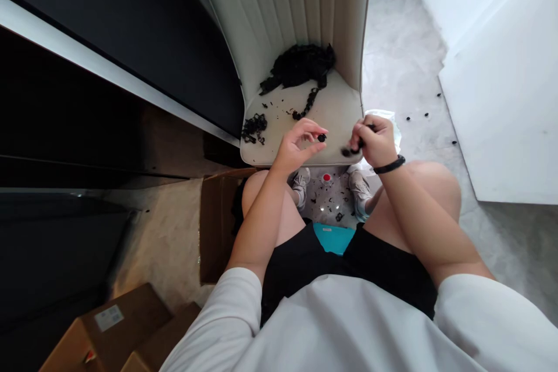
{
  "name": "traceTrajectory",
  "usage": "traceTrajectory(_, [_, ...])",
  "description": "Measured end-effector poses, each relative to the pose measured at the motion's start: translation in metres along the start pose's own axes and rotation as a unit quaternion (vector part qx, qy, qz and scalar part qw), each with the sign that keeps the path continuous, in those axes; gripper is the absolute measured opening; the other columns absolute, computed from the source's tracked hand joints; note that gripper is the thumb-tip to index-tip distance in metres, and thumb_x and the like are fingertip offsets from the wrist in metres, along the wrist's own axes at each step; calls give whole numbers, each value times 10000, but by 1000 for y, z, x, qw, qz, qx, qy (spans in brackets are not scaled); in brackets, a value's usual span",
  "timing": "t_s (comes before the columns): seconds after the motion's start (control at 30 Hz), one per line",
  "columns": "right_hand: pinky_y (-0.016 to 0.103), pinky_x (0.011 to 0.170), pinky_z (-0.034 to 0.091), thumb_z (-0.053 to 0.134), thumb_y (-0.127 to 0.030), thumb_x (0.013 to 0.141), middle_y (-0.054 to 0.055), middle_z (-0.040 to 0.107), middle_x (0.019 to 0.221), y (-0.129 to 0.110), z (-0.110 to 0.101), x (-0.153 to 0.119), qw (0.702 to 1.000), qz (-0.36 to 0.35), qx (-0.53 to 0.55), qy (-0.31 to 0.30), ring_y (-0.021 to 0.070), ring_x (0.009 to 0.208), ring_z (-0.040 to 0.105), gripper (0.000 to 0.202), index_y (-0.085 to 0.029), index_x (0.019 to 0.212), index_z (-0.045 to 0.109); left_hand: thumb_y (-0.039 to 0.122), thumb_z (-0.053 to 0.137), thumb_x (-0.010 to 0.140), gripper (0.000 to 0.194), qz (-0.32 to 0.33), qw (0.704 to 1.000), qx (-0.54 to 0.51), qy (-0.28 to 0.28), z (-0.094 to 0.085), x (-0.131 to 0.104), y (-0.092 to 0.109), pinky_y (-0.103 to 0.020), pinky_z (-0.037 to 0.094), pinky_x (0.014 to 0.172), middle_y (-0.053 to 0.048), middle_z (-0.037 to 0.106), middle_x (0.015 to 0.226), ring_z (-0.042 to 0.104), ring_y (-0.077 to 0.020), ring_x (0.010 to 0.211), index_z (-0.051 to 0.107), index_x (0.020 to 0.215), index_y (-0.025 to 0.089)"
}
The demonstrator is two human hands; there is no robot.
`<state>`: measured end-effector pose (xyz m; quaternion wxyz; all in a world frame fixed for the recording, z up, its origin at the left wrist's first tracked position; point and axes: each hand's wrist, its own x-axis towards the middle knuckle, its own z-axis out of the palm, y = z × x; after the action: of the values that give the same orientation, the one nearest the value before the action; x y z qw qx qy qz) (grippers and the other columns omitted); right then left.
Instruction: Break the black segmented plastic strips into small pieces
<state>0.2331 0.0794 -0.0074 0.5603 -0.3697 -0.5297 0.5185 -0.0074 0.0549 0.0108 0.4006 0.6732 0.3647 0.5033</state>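
We face a pale chair (272,152), upper centre.
Curly black scraps (254,127) lie left of centre, a black heap (300,67) at upper centre; mid-frame, our left hand (300,142) pinches a small black piece (321,138); right of centre, our right hand (378,140) curls tightly around blurred dark pieces (347,152).

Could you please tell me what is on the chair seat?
On the seat lie a black heap, a knobbly strand, a black tangle and crumbs; anything beneath the heap or behind the left hand is hidden.
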Motion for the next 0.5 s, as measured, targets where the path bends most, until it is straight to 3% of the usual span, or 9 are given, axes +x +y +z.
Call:
traceTrajectory(0.1, [313, 440, 273, 874, -579, 914, -93, 402, 529, 2, 9, -12, 992, 65, -11, -109, 120, 419, 332, 517, -289, 775, 469, 668, 927, 860, 454, 22, 997, 77, 6, 4, 0, 3, -355, 532, 848, -56, 692, 1059, 656, -190, 960, 821, 1033, 261])
traceTrajectory(0.23, [314, 460, 158, 752, -754, 983, -119, 377, 500, 1, 23, -26, 980, 74, -58, -174, 122, 421, 283, 494, -288, 993, 590, 677, 845, 934, 428, 26, 985, 170, -16, 10, -1, 8, -396, 551, 928, -67, 684, 1073, 652, -224, 1029, 813, 981, 253])
traceTrajectory(0.3, [321, 466, 154, 699, -817, 991, -115, 389, 505, -3, 25, -29, 979, 63, -73, -177, 121, 422, 276, 543, -280, 1017, 619, 659, 803, 977, 407, 39, 981, 186, -28, 13, -2, 6, -405, 555, 952, -75, 683, 1117, 654, -228, 1056, 813, 1041, 257])
traceTrajectory(0.37, [328, 481, 188, 691, -822, 993, -88, 464, 545, -9, 20, -28, 980, 34, -103, -166, 120, 443, 304, 560, -264, 988, 645, 674, 816, 960, 478, 52, 981, 187, -24, 16, -3, 2, -399, 557, 943, -89, 677, 1234, 651, -222, 1055, 791, 1224, 277])
traceTrajectory(0.43, [335, 513, 235, 704, -778, 1011, -64, 513, 577, -18, 7, -24, 979, -6, -152, -132, 128, 479, 343, 526, -253, 990, 678, 717, 854, 903, 680, 56, 981, 185, -12, 18, -3, -4, -396, 558, 935, -110, 645, 1374, 642, -215, 1042, 708, 1423, 304])
traceTrajectory(0.5, [342, 550, 269, 715, -719, 1032, -62, 488, 562, -25, -15, -17, 974, -38, -213, -73, 142, 505, 362, 470, -249, 1023, 713, 755, 868, 867, 799, 51, 981, 187, -4, 18, -3, -7, -399, 559, 942, -124, 617, 1445, 632, -213, 1031, 648, 1498, 317])
